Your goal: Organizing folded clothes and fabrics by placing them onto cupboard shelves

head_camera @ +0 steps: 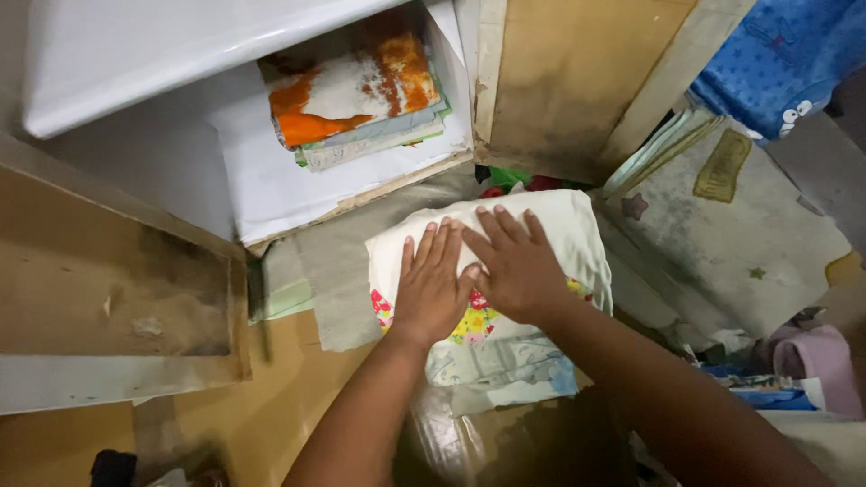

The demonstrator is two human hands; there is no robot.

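Note:
Both my hands lie flat on a folded pale cloth (559,225) with a bright flower print, which rests on the floor in front of an open cabinet. My left hand (431,284) presses its near left part, fingers together. My right hand (514,266) lies beside it, slightly overlapping, with fingers spread. Under the pale cloth a light blue patterned cloth (505,365) sticks out toward me.
The open white cabinet shelf (271,194) holds a stack of folded cloths (356,99), orange and white on top. Brown cabinet doors (117,298) stand open left and right. More fabrics lie at the right: a grey mat (740,225), blue cloth (785,54), pink cloth (816,356).

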